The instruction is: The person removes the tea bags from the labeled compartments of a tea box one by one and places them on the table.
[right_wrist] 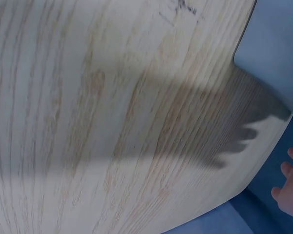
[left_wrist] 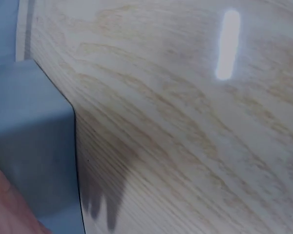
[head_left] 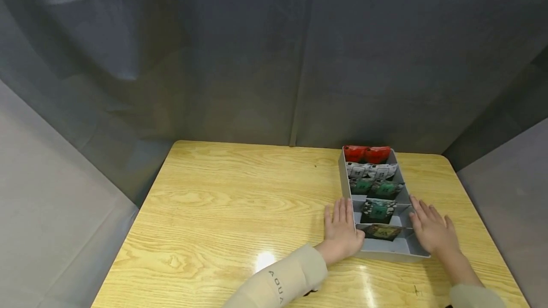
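A grey divided box (head_left: 381, 255) sits on the right half of the table, one narrow end toward me. Red packets (head_left: 377, 155) stand in its far section, with white packets (head_left: 382, 171) and dark green packets (head_left: 385, 189) in front of them. Nearer are a single green-and-white packet (head_left: 378, 210) and a brownish packet (head_left: 382, 232). My left hand (head_left: 341, 233) lies along the box's left wall, fingers straight, thumb by the near corner. Against the right wall rests my right hand (head_left: 434, 232), its fingers extended. The wrist views show parts of the hands beside the box's outer walls.
The wood-grain table (head_left: 222, 203) reaches far to the left of the box. A dark grey curtain (head_left: 239, 61) hangs behind its back edge, close to the box's far end. Pale panels (head_left: 513, 194) flank the table on both sides.
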Available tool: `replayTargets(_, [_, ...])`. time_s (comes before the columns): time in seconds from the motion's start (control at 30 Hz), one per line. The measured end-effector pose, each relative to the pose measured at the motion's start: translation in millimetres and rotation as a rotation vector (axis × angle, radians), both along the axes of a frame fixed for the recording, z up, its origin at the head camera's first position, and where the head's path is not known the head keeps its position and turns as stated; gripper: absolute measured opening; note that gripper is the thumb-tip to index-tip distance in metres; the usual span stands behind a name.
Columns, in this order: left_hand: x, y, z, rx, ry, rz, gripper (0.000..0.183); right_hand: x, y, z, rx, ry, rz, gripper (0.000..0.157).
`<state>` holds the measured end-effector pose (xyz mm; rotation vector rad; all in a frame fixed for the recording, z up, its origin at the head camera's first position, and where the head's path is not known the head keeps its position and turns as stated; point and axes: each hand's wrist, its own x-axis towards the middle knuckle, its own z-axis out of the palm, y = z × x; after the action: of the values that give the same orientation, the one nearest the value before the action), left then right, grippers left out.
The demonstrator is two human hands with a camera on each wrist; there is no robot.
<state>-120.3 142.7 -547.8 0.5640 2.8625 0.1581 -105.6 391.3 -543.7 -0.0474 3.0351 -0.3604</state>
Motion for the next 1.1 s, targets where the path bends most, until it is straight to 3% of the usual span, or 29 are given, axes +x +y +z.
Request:
replayTargets(0.1, [3.6,-4.4,5.6,-0.005,-0.006,0.001,0.069,4.6,-5.6,5.9,-0.003,0.010,-0.004,0.053])
replayTargets(0.37, [12.4,-21.9,4.6,0.000,-0.021,0.027,0.072,16.7,-26.6,6.1,-0.020,0.027,-0.012,0.053])
replayTargets(1.1, [42.5,-67.0,6.9,0.041,0.014,-0.006,0.074,44.8,-71.9,8.6,-0.052,0.033,-0.042,0.053])
